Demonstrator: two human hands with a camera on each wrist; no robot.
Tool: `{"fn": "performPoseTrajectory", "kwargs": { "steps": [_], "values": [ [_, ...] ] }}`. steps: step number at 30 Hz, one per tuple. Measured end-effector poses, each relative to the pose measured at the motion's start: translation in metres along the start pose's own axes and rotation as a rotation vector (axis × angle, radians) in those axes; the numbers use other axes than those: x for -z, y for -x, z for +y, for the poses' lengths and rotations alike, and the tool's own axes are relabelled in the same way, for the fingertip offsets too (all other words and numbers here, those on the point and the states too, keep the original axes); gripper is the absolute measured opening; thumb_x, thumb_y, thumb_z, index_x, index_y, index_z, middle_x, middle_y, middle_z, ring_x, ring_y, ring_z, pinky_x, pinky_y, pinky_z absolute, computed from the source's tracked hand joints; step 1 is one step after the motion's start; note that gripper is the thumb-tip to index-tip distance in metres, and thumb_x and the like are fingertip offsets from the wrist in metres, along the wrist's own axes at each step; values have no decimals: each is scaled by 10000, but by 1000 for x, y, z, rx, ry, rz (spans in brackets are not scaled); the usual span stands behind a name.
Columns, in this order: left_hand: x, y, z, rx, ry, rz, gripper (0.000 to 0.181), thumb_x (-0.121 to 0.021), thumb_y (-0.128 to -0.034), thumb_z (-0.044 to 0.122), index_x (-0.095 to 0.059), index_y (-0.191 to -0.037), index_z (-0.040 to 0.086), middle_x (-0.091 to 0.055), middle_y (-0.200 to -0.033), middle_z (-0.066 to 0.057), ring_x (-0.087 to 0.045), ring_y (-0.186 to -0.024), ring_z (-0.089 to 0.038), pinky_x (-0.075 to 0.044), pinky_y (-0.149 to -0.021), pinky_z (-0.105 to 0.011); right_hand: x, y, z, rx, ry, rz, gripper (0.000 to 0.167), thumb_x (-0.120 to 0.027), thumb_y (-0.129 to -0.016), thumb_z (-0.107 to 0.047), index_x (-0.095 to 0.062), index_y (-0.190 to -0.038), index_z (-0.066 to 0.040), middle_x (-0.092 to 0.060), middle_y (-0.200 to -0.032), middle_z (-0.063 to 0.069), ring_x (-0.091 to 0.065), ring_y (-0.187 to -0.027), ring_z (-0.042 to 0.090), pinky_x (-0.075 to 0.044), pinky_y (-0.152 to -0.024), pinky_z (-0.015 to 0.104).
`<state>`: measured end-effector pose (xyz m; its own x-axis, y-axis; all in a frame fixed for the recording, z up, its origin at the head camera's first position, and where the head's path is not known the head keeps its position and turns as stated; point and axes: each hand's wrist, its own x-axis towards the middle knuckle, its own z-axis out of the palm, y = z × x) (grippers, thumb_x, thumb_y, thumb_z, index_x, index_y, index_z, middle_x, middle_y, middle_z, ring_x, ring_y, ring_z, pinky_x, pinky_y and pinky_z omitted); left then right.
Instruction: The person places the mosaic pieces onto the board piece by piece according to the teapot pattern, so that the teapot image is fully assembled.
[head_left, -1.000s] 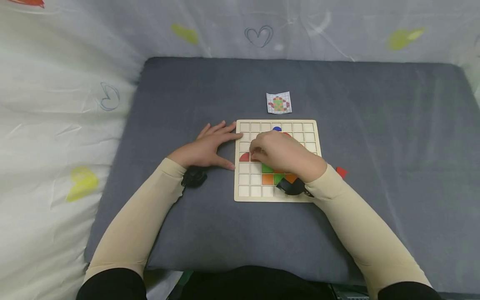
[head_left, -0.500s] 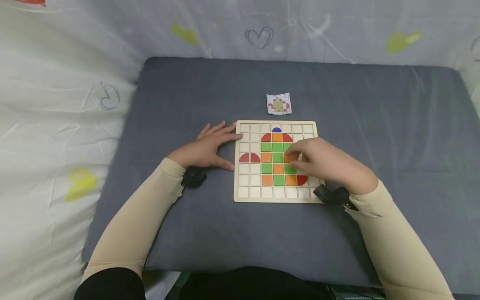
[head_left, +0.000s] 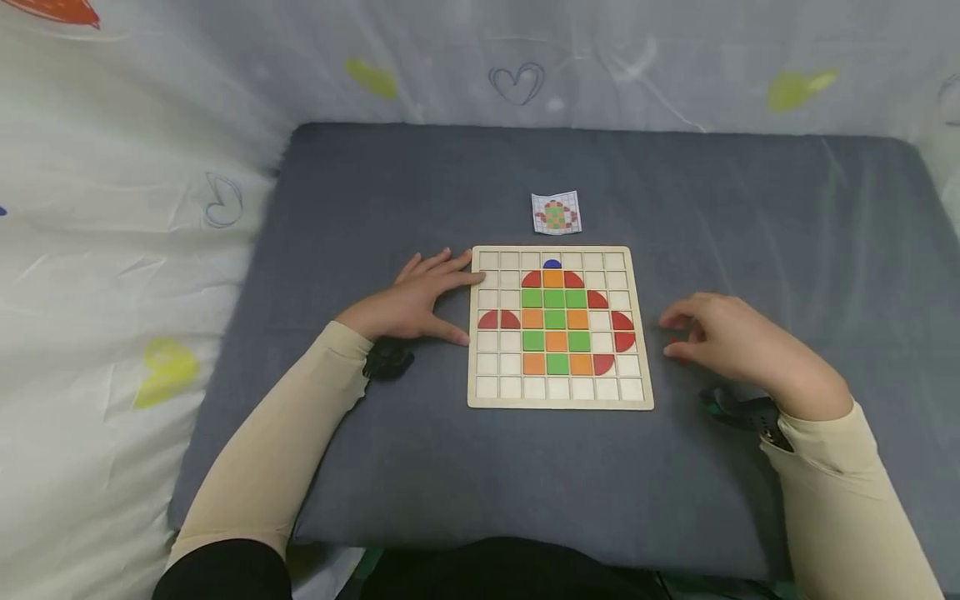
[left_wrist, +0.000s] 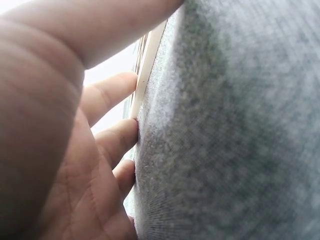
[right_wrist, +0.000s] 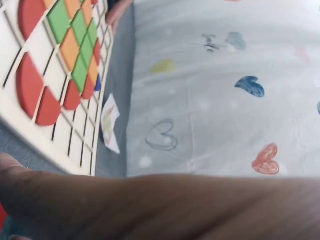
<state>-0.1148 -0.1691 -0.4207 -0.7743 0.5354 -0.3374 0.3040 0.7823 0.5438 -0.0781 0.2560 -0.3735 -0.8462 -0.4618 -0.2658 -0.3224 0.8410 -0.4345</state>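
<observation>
A wooden grid board (head_left: 561,402) lies on the table, holding several green and orange squares, red rounded pieces and a blue half-round piece (head_left: 552,264) at the top. My left hand (head_left: 408,302) rests at the board's left edge, fingers and thumb spread, with fingertips touching the rim in the left wrist view. To the right of the board, my right hand (head_left: 723,337) is low over a red piece (head_left: 682,361), mostly hidden under the thumb. Its fingers are bent, with a gap between index finger and thumb. In the right wrist view, only a sliver of red shows beside the hand.
A small paper card (head_left: 557,213) with a coloured teapot-like pattern on a grid lies just beyond the board. The grey table (head_left: 397,192) meets a pale curtain (head_left: 442,67) with hearts drawn on it at the back and left.
My right hand has moved right, from over the board's left part, off the board to the red piece on the table. The left hand has stayed put.
</observation>
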Motion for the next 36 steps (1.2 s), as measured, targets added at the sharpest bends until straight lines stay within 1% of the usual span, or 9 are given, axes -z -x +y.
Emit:
{"fn": "performPoseTrajectory", "kwargs": {
  "steps": [4, 9, 11, 14, 18, 22, 27, 33, 36],
  "values": [
    [-1, 1, -1, 8, 5, 10, 1031, -906, -801, 514, -373, -1653, 285, -105, -1772, 2, 45, -1639, -240, 125, -1281, -521, -3, 5, 8, -54, 3, -8, 342, -895, -843, -191, -697, -1056, -12, -617, -838, 23, -545, -740, 171, -457, -680, 380],
    [0, 1, 2, 13, 4, 15, 1035, -907, -798, 519, -374, -1653, 284, -105, -1772, -1, 47, -1639, -237, 125, -1282, -519, -6, 6, 11, -132, -20, -53, 249, -874, -856, -196, -674, -911, -58, -623, -751, -33, -541, -690, 145, -443, -654, 356],
    [0, 1, 2, 14, 2, 16, 1038, -908, -797, 518, -372, -1654, 282, -105, -1772, 0, 49, -1639, -236, 124, -1282, -520, -7, 5, 11, -141, -31, -62, 221, -871, -858, -191, -681, -859, -80, -645, -733, -47, -553, -690, 138, -447, -656, 354],
    [0, 1, 2, 7, -2, 14, 1041, -905, -796, 528, -371, -1654, 277, -104, -1772, 1, 49, -1640, -238, 121, -1282, -526, -7, 3, 10, -147, -37, -59, 218, -871, -866, -192, -686, -848, -78, -663, -745, -40, -566, -694, 140, -458, -656, 352],
    [0, 2, 2, -7, -3, 10, 1040, -899, -799, 537, -371, -1654, 272, -97, -1773, 0, 48, -1640, -239, 119, -1282, -529, -5, 1, 3, -156, -48, -20, 162, -819, -909, -165, -699, -864, -66, -693, -778, -18, -590, -699, 156, -476, -644, 345],
    [1, 3, 1, -7, 1, 7, 1041, -903, -796, 529, -371, -1654, 272, -100, -1772, -4, 46, -1640, -238, 122, -1283, -523, 0, -6, -14, -146, -64, 14, 108, -777, -940, -154, -725, -907, -65, -709, -797, 2, -606, -714, 176, -484, -639, 341],
    [2, 3, 0, -7, 5, 2, 1039, -897, -804, 531, -364, -1657, 272, -94, -1773, 1, 54, -1639, -236, 127, -1282, -519, 2, -22, -47, -89, -97, 6, 92, -815, -930, -165, -754, -925, -97, -719, -798, 7, -595, -701, 174, -474, -615, 340],
    [1, 2, -2, -11, 3, 7, 1029, -899, -809, 518, -369, -1655, 271, -102, -1772, -7, 43, -1640, -244, 123, -1282, -520, -16, -51, -85, 43, -128, -6, 90, -839, -911, -147, -764, -862, -154, -721, -780, -28, -594, -681, 162, -469, -628, 344],
    [1, 1, -1, -9, -2, 3, 1023, -894, -812, 525, -368, -1655, 279, -98, -1772, -1, 44, -1640, -246, 122, -1282, -525, -26, -63, -100, 65, -127, -27, 80, -841, -908, -159, -775, -866, -176, -725, -787, -48, -591, -687, 166, -481, -638, 344]
  ]
}}
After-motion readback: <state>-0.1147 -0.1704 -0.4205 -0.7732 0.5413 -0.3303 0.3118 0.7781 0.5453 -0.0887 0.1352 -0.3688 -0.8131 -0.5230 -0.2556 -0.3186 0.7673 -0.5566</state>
